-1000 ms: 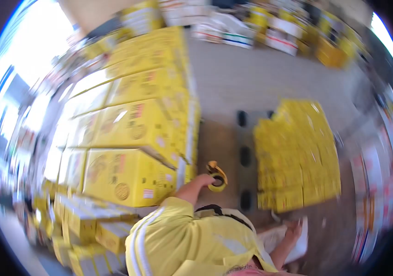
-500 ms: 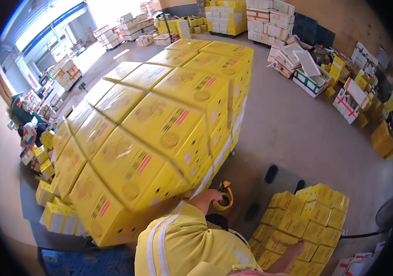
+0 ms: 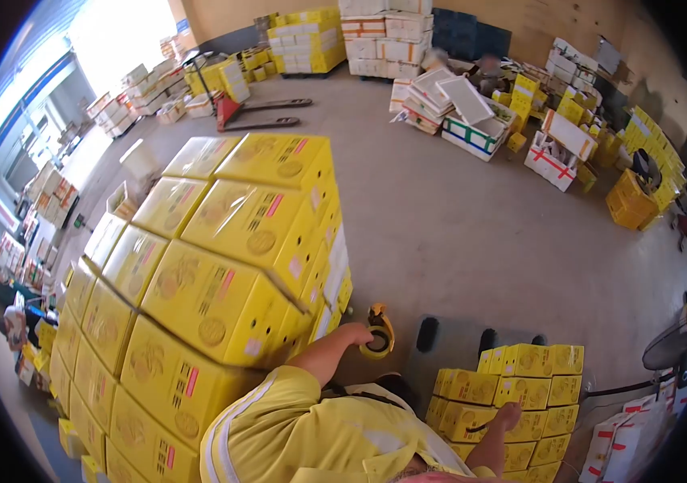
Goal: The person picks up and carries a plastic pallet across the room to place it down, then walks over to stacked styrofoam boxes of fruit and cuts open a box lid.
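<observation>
the large stack of yellow cartons (image 3: 207, 290) was taken as the reference for all positions. its visible top cartons were printed with dark lettering and a red mark and had a glossy surface. beyond its far end, a red pallet jack (image 3: 229, 111) stood on the floor (image 3: 440, 233) with its forks pointing right.

just right of the stack's near side, the left hand (image 3: 353, 334) was found grasping a tape dispenser (image 3: 388, 328) fitted with a roll of tape. the dispenser was held clear to the right of the cartons. farther right of the stack, a grey pallet (image 3: 458, 346) with dark slots was noted at floor level.

well right of the stack, the right hand (image 3: 508, 416) was over a group of smaller yellow cartons (image 3: 524, 392). its fingers appeared bent; whether it gripped or touched anything could not be told. farthest right of the stack, an orange crate (image 3: 631, 205) and a dark fan (image 3: 669, 338) were recorded, the fan nearer the wearer.
</observation>
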`<action>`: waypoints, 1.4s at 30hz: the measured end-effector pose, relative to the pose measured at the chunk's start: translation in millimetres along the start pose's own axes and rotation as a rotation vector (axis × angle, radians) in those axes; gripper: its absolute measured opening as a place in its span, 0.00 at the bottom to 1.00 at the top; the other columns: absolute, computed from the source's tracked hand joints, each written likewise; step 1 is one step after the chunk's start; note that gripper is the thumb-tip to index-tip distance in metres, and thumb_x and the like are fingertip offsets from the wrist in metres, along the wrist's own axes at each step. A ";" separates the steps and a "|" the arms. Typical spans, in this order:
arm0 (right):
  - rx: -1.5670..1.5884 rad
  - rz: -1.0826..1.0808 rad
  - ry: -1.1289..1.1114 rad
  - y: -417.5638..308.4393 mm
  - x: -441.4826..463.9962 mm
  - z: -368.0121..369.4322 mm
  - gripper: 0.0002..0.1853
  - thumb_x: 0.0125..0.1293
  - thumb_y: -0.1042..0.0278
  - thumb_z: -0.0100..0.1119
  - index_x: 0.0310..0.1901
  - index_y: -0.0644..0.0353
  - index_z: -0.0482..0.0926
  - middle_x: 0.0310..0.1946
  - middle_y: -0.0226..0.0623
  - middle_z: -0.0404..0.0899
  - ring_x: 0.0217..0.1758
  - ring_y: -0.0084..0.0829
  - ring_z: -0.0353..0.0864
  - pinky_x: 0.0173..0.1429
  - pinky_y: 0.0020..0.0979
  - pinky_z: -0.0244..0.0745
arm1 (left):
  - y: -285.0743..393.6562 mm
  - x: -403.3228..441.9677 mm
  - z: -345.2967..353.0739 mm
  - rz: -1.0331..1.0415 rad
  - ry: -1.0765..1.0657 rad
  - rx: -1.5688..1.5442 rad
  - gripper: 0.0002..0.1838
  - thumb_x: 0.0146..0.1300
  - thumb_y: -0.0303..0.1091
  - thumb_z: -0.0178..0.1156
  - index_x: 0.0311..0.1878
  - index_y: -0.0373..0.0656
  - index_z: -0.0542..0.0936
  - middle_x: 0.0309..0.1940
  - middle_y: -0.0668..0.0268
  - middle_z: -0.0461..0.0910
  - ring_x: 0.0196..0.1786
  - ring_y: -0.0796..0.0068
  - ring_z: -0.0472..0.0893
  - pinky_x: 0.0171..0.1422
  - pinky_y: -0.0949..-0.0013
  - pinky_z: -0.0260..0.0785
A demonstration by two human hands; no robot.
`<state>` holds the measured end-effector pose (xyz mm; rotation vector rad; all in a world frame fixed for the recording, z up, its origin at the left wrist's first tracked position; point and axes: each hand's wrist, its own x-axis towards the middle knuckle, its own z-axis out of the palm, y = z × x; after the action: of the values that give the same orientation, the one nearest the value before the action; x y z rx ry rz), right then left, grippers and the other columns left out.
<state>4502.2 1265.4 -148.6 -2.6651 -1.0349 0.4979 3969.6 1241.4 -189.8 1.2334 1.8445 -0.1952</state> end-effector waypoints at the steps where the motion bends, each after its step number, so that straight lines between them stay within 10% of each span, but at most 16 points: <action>1: -0.084 0.012 -0.007 5.1 8.2 8.2 0.15 0.68 0.63 0.41 0.40 0.59 0.79 0.36 0.40 0.80 0.32 0.40 0.76 0.41 0.43 0.73 | 3.0 3.4 -12.0 0.011 0.004 0.011 0.23 0.51 0.51 0.57 0.40 0.41 0.83 0.42 0.52 0.81 0.45 0.55 0.81 0.48 0.58 0.71; 6: -0.325 -0.004 0.053 47.4 48.6 59.7 0.15 0.63 0.65 0.50 0.38 0.70 0.79 0.36 0.54 0.80 0.34 0.53 0.80 0.34 0.43 0.77 | 3.3 20.1 -66.8 0.005 -0.055 0.038 0.24 0.50 0.51 0.57 0.41 0.41 0.83 0.43 0.51 0.81 0.47 0.54 0.80 0.50 0.58 0.70; 9: -0.009 0.146 0.053 55.7 79.9 81.6 0.13 0.62 0.65 0.52 0.34 0.66 0.81 0.34 0.51 0.82 0.34 0.48 0.82 0.36 0.41 0.78 | -3.0 43.3 -97.4 -0.084 -0.134 -0.022 0.24 0.51 0.51 0.57 0.40 0.38 0.82 0.38 0.53 0.82 0.38 0.57 0.82 0.45 0.60 0.72; 15: -0.989 -0.044 -0.269 31.4 212.1 154.8 0.14 0.64 0.55 0.55 0.37 0.56 0.84 0.35 0.38 0.83 0.36 0.35 0.84 0.35 0.39 0.77 | -17.7 96.5 -148.7 -0.257 -0.090 -0.244 0.24 0.53 0.51 0.56 0.33 0.36 0.82 0.28 0.56 0.82 0.31 0.63 0.82 0.39 0.63 0.71; 17: -0.624 0.083 -0.175 -56.8 201.9 130.9 0.14 0.62 0.54 0.57 0.37 0.54 0.85 0.37 0.37 0.84 0.39 0.36 0.84 0.37 0.38 0.77 | -22.2 128.7 -162.4 -0.299 -0.077 -0.211 0.23 0.53 0.51 0.56 0.30 0.37 0.83 0.26 0.57 0.83 0.28 0.65 0.82 0.37 0.62 0.71; 18: -0.928 -0.267 -0.168 -73.5 221.3 145.3 0.14 0.59 0.53 0.61 0.36 0.54 0.85 0.36 0.39 0.84 0.39 0.37 0.84 0.36 0.37 0.78 | -19.4 132.1 -174.8 -0.217 -0.058 -0.196 0.23 0.52 0.51 0.56 0.30 0.37 0.82 0.26 0.57 0.83 0.27 0.65 0.81 0.36 0.63 0.71; 24: -0.285 -0.413 -0.545 -325.3 222.2 111.7 0.12 0.59 0.62 0.55 0.35 0.62 0.82 0.33 0.43 0.82 0.33 0.43 0.82 0.28 0.42 0.73 | -10.8 194.7 -212.4 -0.246 -0.016 -0.320 0.22 0.54 0.52 0.52 0.37 0.42 0.82 0.34 0.55 0.83 0.39 0.58 0.82 0.45 0.60 0.72; 26: 0.761 0.473 -0.497 -368.3 253.2 179.8 0.11 0.61 0.69 0.48 0.38 0.62 0.79 0.32 0.44 0.77 0.25 0.38 0.75 0.17 0.35 0.64 | -2.6 203.3 -234.4 -0.247 -0.022 -0.301 0.23 0.55 0.51 0.52 0.39 0.41 0.82 0.34 0.55 0.83 0.40 0.60 0.82 0.45 0.61 0.72; 42: 0.892 0.557 -0.722 -527.3 303.9 254.6 0.16 0.62 0.69 0.37 0.36 0.69 0.77 0.24 0.43 0.75 0.16 0.30 0.68 0.15 0.26 0.57 | 25.8 401.3 -489.5 -0.394 -0.028 -0.331 0.20 0.52 0.48 0.56 0.35 0.39 0.82 0.26 0.59 0.84 0.29 0.67 0.82 0.35 0.64 0.73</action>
<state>4292.7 1878.9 -271.4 -1.8928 -0.0446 1.6432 3660.8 1794.5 -183.4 0.6337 1.9858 -0.1139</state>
